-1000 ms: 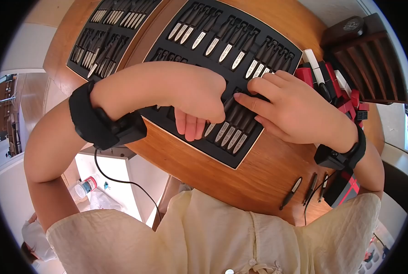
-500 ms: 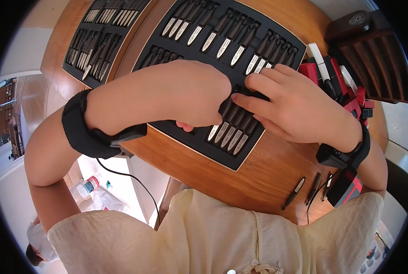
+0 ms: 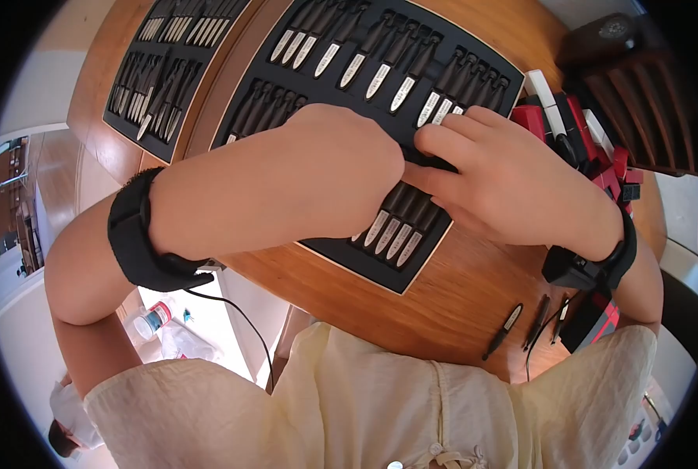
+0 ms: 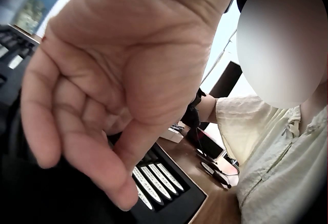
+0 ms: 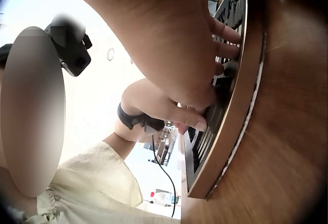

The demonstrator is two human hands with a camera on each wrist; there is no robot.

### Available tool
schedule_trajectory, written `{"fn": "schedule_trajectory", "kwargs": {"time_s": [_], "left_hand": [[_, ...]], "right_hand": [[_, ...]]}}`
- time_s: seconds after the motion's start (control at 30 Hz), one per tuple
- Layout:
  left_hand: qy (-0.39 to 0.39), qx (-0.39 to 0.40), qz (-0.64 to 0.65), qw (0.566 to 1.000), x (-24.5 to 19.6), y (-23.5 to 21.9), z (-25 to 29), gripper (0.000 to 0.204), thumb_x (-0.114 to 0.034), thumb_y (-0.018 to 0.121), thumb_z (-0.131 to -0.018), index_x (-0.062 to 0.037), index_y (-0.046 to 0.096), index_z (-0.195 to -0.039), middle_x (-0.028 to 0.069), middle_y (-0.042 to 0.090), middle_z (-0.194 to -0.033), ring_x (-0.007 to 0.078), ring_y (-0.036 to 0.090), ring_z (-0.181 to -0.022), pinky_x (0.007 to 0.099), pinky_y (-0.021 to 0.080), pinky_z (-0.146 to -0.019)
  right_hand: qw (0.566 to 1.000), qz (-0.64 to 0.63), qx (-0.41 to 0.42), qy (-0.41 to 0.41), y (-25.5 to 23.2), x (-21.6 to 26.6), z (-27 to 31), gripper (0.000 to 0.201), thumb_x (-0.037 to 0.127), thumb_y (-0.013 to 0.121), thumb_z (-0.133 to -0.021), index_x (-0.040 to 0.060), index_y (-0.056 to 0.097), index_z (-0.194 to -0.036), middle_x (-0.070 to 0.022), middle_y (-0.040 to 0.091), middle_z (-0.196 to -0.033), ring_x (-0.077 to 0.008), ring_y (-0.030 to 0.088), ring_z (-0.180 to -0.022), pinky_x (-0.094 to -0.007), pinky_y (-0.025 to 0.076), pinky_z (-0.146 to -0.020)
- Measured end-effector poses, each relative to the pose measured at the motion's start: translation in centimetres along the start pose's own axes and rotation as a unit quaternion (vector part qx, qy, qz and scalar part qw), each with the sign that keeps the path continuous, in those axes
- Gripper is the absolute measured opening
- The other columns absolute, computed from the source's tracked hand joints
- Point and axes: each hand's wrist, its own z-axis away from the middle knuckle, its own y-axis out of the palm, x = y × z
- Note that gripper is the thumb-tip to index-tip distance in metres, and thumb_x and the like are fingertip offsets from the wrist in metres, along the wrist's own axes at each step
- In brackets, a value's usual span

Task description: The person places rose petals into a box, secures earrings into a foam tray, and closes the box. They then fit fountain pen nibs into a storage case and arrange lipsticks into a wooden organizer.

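Note:
Over the lower part of a black foam tray [image 3: 357, 262], my left hand [image 3: 349, 176] bends down with its back to the head camera. In the left wrist view its palm shows, with fingers bent and thumb tip hidden; I cannot tell whether it pinches anything. My right hand [image 3: 497, 176] reaches in from the right. Its index finger [image 3: 431, 180] stretches toward the left hand, low among the dark handles, and other fingertips [image 5: 225, 49] spread over the tray. Slim dark tools [image 3: 393, 234] with pointed, pale printed ends lie in slots right beneath the hands.
More such tools [image 3: 380, 78] fill the tray's far rows. A second filled tray [image 3: 157, 86] stands at the left. Loose tools [image 3: 504, 328] and a black box with red stripes [image 3: 591, 324] lie near the front edge. Red and white boxes [image 3: 552, 117] sit beside a slatted wooden rack [image 3: 646, 102].
My left hand has moved right and rolled over, so its fingers no longer show from above and its back meets my right index finger in view. My right hand has stayed nearly still.

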Motion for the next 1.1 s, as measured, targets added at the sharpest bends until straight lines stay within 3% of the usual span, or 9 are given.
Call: {"fn": "schedule_trajectory", "kwargs": {"time_s": [0.1,0.27,0.4,0.5,0.57,0.63,0.8,0.87,1.1], "left_hand": [[0.048,-0.054,-0.017,0.997,0.0,-0.3,0.2,0.025,-0.023,0.070,-0.082,0.0014,0.070,-0.076,0.0191,0.065,-0.069,0.0367,0.066,-0.071,0.0418,0.054,-0.069],[0.041,-0.089,-0.010,0.995,-3.7,-1.9,-0.6,0.028,-0.025,0.068,-0.085,-0.0020,0.066,-0.069,0.0177,0.064,-0.067,0.0361,0.065,-0.069,0.0433,0.051,-0.067],[0.235,-0.142,0.028,0.961,-7.4,-1.5,-2.6,0.019,-0.020,0.062,-0.090,-0.0019,0.062,-0.082,0.0135,0.060,-0.067,0.0356,0.063,-0.067,0.0415,0.051,-0.064],[0.281,-0.068,-0.118,0.950,-12.4,-1.3,-4.9,0.014,-0.013,0.064,-0.081,-0.0017,0.063,-0.089,0.0129,0.062,-0.090,0.0266,0.067,-0.073,0.0357,0.054,-0.057],[0.340,-0.124,-0.164,0.918,-15.3,-0.4,-6.4,0.020,-0.011,0.064,-0.075,-0.0004,0.065,-0.092,0.0123,0.060,-0.093,0.0226,0.066,-0.075,0.0335,0.054,-0.055],[0.351,-0.138,-0.176,0.909,-18.4,0.3,-8.3,0.022,-0.012,0.065,-0.074,0.0002,0.066,-0.093,0.0115,0.059,-0.092,0.0213,0.065,-0.075,0.0320,0.053,-0.054],[0.343,-0.174,-0.233,0.893,-23.3,2.7,-12.4,0.023,-0.015,0.068,-0.071,-0.0020,0.069,-0.090,0.0099,0.058,-0.093,0.0182,0.062,-0.073,0.0280,0.051,-0.053],[0.334,-0.309,-0.247,0.856,-24.0,3.6,-13.3,0.023,-0.017,0.068,-0.072,-0.0036,0.069,-0.091,0.0115,0.058,-0.094,0.0192,0.060,-0.071,0.0280,0.048,-0.049],[0.361,-0.275,-0.271,0.849,-25.3,4.6,-15.0,0.021,-0.017,0.067,-0.075,-0.0025,0.068,-0.090,0.0131,0.058,-0.092,0.0202,0.059,-0.067,0.0291,0.046,-0.041]], "right_hand": [[0.995,-0.089,0.020,0.027,-1.3,-0.3,0.6,0.033,0.008,0.067,-0.076,0.0047,0.066,-0.108,-0.0085,0.054,-0.096,-0.0275,0.056,-0.085,-0.0376,0.046,-0.077],[0.996,-0.080,-0.022,0.040,-4.8,-1.5,3.1,0.026,0.006,0.064,-0.084,0.0011,0.064,-0.109,-0.0133,0.058,-0.088,-0.0323,0.058,-0.082,-0.0407,0.048,-0.072],[0.989,-0.098,-0.090,0.068,-7.6,-1.7,5.6,0.018,0.006,0.057,-0.092,-0.0017,0.065,-0.106,-0.0155,0.059,-0.084,-0.0341,0.059,-0.078,-0.0387,0.048,-0.069],[0.973,-0.172,-0.043,0.147,-9.7,-0.9,6.8,0.018,0.010,0.054,-0.092,-0.0060,0.062,-0.090,-0.0152,0.063,-0.081,-0.0290,0.062,-0.074,-0.0383,0.051,-0.066],[0.973,-0.185,-0.047,0.128,-8.8,-2.6,7.9,0.018,0.010,0.053,-0.092,-0.0062,0.062,-0.090,-0.0153,0.063,-0.081,-0.0289,0.062,-0.073,-0.0374,0.051,-0.066],[0.983,-0.102,-0.072,0.135,-7.6,-2.3,9.2,0.019,0.009,0.057,-0.093,-0.0014,0.066,-0.106,-0.0164,0.060,-0.084,-0.0340,0.060,-0.080,-0.0389,0.048,-0.070],[0.980,-0.049,-0.014,0.191,-7.3,-1.9,12.2,0.018,0.011,0.056,-0.093,-0.0009,0.066,-0.102,-0.0170,0.062,-0.087,-0.0352,0.061,-0.082,-0.0410,0.048,-0.073],[0.976,-0.037,-0.008,0.212,-7.2,-1.4,13.4,0.016,0.011,0.057,-0.092,-0.0011,0.066,-0.098,-0.0170,0.062,-0.086,-0.0352,0.061,-0.083,-0.0419,0.048,-0.074],[0.951,-0.033,0.045,0.304,-7.6,-0.4,15.8,0.014,0.012,0.059,-0.090,0.0014,0.066,-0.095,-0.0138,0.065,-0.091,-0.0334,0.062,-0.086,-0.0409,0.049,-0.076]]}}
